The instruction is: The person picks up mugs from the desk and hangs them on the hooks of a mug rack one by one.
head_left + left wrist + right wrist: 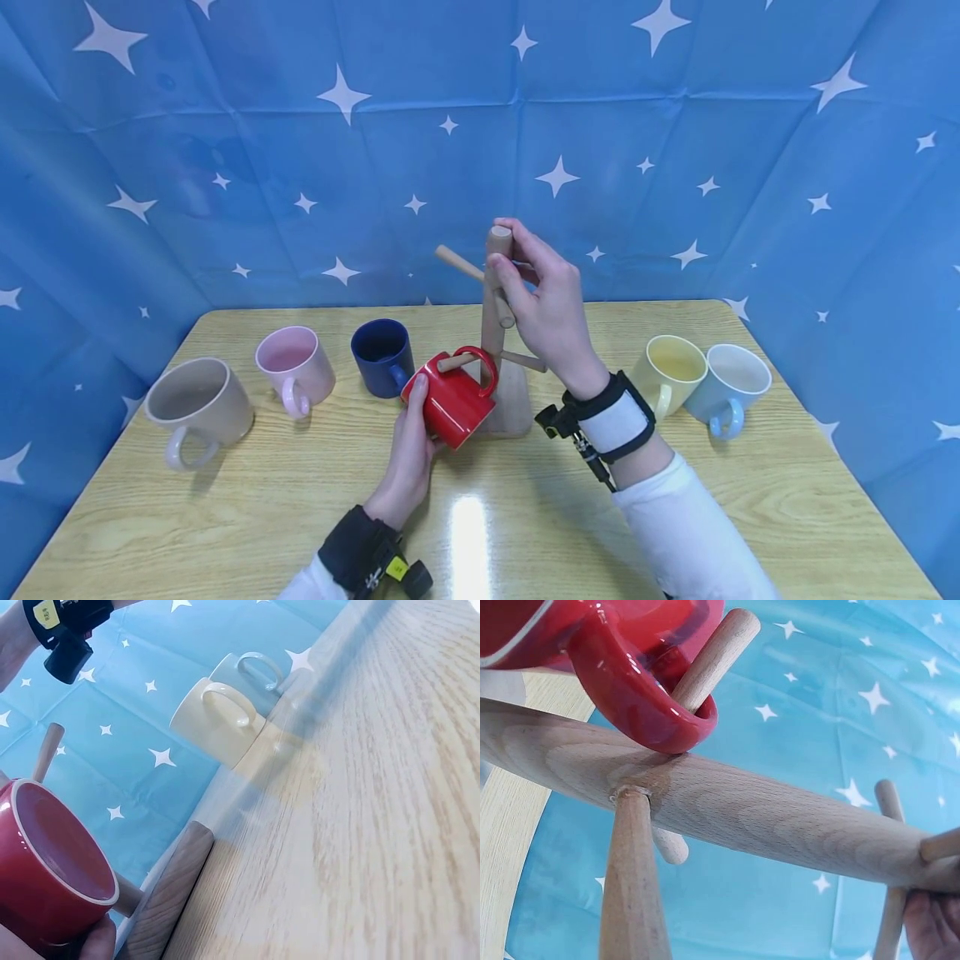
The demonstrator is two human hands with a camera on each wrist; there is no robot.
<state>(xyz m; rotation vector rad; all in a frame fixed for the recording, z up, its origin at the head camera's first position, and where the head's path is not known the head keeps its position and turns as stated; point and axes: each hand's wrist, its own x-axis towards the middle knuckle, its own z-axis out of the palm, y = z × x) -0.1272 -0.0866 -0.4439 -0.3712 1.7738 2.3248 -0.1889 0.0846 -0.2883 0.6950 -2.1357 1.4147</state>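
A red mug [454, 405] hangs tilted on a lower peg [718, 660] of a wooden mug tree [492, 333]; the peg passes through its handle. My left hand [407, 454] grips the mug's body from the left and below, thumb on its side. In the left wrist view the red mug's pale-rimmed round end [66, 840] faces the camera, with fingertips under it. My right hand [551, 304] holds the top of the post, thumb and fingers around it just above the upper pegs. In the right wrist view only part of that hand shows at the lower right.
Left of the mug tree stand a dark blue mug [382, 358], a pink mug [296, 371] and a large greyish mug [199, 408]. To the right, a yellow mug [670, 375] and a light blue mug [727, 387] stand close together. A star-patterned blue cloth [480, 150] hangs behind the table [300, 533].
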